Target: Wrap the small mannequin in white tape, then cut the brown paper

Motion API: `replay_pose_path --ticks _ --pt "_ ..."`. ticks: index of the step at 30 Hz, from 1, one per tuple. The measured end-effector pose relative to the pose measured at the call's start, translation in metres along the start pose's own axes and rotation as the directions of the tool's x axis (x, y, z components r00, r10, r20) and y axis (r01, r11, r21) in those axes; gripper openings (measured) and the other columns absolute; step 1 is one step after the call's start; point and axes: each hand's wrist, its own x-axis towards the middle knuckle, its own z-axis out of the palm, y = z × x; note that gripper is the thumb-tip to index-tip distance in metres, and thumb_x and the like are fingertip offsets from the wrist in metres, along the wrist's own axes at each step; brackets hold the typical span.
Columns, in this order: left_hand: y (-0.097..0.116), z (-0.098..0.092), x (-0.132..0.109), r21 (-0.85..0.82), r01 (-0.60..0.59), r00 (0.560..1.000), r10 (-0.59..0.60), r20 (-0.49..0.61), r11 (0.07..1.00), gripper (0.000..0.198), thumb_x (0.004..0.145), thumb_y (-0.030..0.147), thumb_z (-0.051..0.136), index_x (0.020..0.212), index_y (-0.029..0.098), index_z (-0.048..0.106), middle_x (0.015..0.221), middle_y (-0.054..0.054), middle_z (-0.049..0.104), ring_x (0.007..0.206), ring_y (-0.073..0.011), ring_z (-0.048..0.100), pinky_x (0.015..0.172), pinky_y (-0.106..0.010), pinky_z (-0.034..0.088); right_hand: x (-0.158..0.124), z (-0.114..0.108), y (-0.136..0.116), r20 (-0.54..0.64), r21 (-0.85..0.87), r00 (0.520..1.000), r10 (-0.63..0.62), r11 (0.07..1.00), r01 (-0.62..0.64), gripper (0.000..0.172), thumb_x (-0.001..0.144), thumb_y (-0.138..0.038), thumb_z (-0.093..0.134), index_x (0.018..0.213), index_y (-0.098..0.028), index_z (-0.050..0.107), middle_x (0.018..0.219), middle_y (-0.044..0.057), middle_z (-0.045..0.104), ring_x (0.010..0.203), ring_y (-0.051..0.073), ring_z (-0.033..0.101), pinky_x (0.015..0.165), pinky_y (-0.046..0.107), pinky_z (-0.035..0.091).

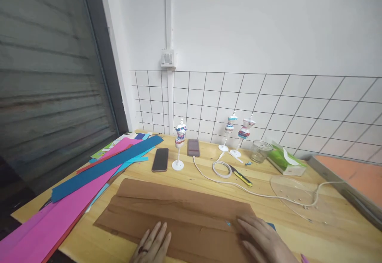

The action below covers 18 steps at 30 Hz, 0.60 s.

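Observation:
A creased sheet of brown paper [179, 209] lies on the wooden table in front of me. My left hand [152, 244] rests flat on its near part, fingers stretched out, a dark ring on one finger. On the right end of the sheet lies my right hand [262, 237], its fingers extended and slightly spread over the edge. A small blue scrap [228, 223] sits on the paper close to the right fingertips. Part of something blue [271, 226] shows just beyond the right hand.
Pink paper [80, 203] and blue strips [107, 167] pile up at left. Behind the brown sheet are a phone [160, 160], a small dress form [180, 143], two more forms, a cable [256, 193], a yellow utility knife [242, 176], a glass [261, 151] and a tissue pack [286, 161].

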Motion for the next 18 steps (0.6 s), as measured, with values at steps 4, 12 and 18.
replay_pose_path --ticks 4,12,18 --pt "-0.019 -0.015 0.005 -0.114 0.029 1.000 -0.028 0.009 0.993 0.046 0.079 0.040 0.048 0.121 0.022 0.047 0.113 0.003 0.063 0.100 -0.0126 0.057 0.080 -0.017 0.045 0.028 0.012 0.004 0.111 0.124 0.989 0.094 0.986 -0.107 0.038 0.083 -0.042 0.044 0.116 -0.026 0.053 0.119 0.005 0.058 0.109 0.019 0.053 0.090 0.032 0.047" --pt "-0.053 -0.025 -0.010 -0.093 0.285 0.958 -0.287 0.000 0.954 0.038 0.072 0.044 0.058 0.105 0.024 0.059 0.102 0.001 0.068 0.088 -0.0133 0.064 0.068 -0.014 0.053 0.085 0.007 -0.022 0.334 0.310 0.942 -0.013 0.946 -0.097 0.068 0.069 -0.050 0.059 0.125 -0.014 0.045 0.122 0.012 0.054 0.111 0.025 0.049 0.094 0.035 0.040" --pt "-0.069 -0.019 -0.041 -0.127 0.414 0.910 -0.412 0.039 0.902 0.034 0.074 0.040 0.056 0.105 0.026 0.058 0.104 0.002 0.067 0.091 -0.0133 0.063 0.073 -0.015 0.053 0.085 0.008 -0.050 0.365 0.293 0.931 -0.022 0.952 -0.093 0.049 0.058 -0.017 0.070 0.106 -0.022 0.057 0.095 0.003 0.065 0.087 0.021 0.059 0.079 0.031 0.044"
